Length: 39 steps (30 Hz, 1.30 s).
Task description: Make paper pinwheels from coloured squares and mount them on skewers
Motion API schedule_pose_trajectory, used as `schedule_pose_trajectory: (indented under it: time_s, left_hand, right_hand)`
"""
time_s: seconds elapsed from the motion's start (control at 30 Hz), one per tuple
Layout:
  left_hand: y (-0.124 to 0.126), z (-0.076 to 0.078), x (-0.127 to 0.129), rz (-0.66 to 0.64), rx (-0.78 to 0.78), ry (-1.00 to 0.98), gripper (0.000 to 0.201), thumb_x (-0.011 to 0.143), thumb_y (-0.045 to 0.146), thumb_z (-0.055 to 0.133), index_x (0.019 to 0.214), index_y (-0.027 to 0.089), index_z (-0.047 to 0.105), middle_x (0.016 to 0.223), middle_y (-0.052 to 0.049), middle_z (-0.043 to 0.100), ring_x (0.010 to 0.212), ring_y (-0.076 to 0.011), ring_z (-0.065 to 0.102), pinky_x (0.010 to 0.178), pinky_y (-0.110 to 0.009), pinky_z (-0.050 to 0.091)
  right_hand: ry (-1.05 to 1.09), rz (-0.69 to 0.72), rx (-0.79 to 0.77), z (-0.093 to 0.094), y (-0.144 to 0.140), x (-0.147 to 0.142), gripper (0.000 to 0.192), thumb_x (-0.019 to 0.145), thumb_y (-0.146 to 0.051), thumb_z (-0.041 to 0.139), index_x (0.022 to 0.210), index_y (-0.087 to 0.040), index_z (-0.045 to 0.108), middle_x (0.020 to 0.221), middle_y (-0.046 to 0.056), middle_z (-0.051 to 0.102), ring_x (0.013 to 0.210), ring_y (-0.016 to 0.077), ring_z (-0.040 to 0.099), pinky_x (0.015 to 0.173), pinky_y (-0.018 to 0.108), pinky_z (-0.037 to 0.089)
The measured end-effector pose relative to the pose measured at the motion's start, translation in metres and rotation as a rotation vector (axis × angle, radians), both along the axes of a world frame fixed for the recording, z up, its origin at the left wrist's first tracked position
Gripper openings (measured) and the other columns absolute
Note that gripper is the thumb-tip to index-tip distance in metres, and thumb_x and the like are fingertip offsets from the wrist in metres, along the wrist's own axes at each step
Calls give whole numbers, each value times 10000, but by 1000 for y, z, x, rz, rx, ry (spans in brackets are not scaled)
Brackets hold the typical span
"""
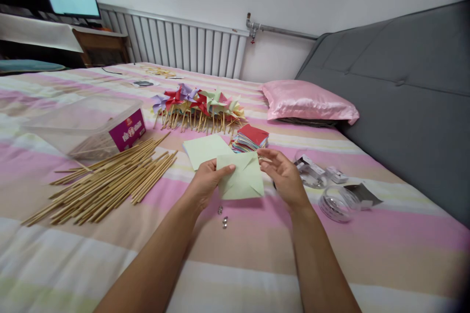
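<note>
Between my two hands is a light green square of paper (240,178) with cuts running in from its corners. My left hand (206,181) grips its left side, thumb on top and fingers underneath. At the upper right corner, the thumb and fingertips of my right hand (282,173) pinch the paper's edge. Just behind lies a stack of light green paper squares (205,148), beside a stack of multicoloured squares (251,137) with red on top. A few small shiny metal pieces (224,222) rest on the striped bedsheet (235,264) below the paper.
Many wooden sticks (110,181) lie at left by a clear plastic box (88,117). Finished paper pinwheels (198,102) sit in a row behind. Round clear containers (338,204) and small white boxes (336,174) stand at right. A pink pillow (308,100) lies near the grey headboard (400,73).
</note>
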<state>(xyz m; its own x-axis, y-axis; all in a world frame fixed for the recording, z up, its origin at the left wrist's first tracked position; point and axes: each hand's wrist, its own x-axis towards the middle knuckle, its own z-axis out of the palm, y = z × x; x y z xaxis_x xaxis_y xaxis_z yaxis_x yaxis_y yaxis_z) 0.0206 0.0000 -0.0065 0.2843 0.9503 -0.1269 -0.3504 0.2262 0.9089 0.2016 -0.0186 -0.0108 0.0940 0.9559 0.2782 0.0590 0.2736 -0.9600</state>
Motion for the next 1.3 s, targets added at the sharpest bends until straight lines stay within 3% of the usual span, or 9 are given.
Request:
schedule_pose_trajectory:
  time_s: [0.13,0.3,0.53,0.7,0.93,1.07,1.13,1.2,1.3]
  left_hand:
    - [-1,-1,0,14,59,43,307,582,315,777,805,120,695,790,-75,708,635,-140,602,595,-233,436]
    - [-2,-4,0,-51,115,68,339,604,368,755,830,121,702,767,-84,700,633,-167,603,593,-258,437]
    - [-6,-1,0,-153,130,116,320,644,439,709,721,129,696,666,-57,665,545,-137,549,524,-232,382]
    - [-3,0,0,-98,161,136,336,684,461,669,639,129,670,574,-21,604,482,-92,454,487,-212,311]
    - [-1,3,1,12,177,158,330,695,473,652,711,146,689,633,-22,628,560,-110,512,568,-228,360]
    - [4,-2,-2,274,57,166,416,637,518,678,796,133,687,768,-66,663,702,-153,588,644,-254,405]
    - [8,-6,-4,339,-22,151,463,622,538,678,828,123,674,795,-79,663,685,-150,595,620,-252,412]
    - [11,-8,-6,298,-93,161,484,668,571,619,810,110,661,738,-76,655,600,-136,584,554,-238,402]
    - [12,-3,-8,49,-280,173,593,776,628,423,797,80,650,653,-98,647,534,-160,593,494,-242,404]
  right_hand:
    - [134,34,-169,5,-3,-2,415,759,-468,590,1093,-224,554,1059,71,665,852,176,648,755,304,493]
    - [157,174,-208,9,-8,-9,482,654,-437,713,1052,-195,587,931,63,703,830,196,656,732,296,504]
    - [105,113,-192,1,-3,-6,331,583,-401,761,810,-174,680,748,29,705,663,172,630,606,279,499]
    - [163,88,-196,1,-3,-5,329,568,-384,773,802,-172,683,759,31,712,651,161,629,595,259,482]
    - [268,-17,-196,1,-3,-4,315,577,-356,772,809,-181,651,705,6,703,583,140,613,599,260,480]
    - [300,-129,-84,1,0,-2,291,594,-332,764,810,-191,628,671,-16,674,591,126,594,613,254,465]
    - [292,-169,11,1,1,-2,261,614,-323,751,799,-198,615,667,-21,661,611,123,588,633,255,465]
    - [266,-174,93,2,1,-4,229,629,-322,742,770,-206,603,681,-19,656,653,131,595,672,269,473]
    - [231,-59,179,3,-2,-5,173,658,-307,733,724,-215,603,808,5,676,798,158,615,777,308,470]
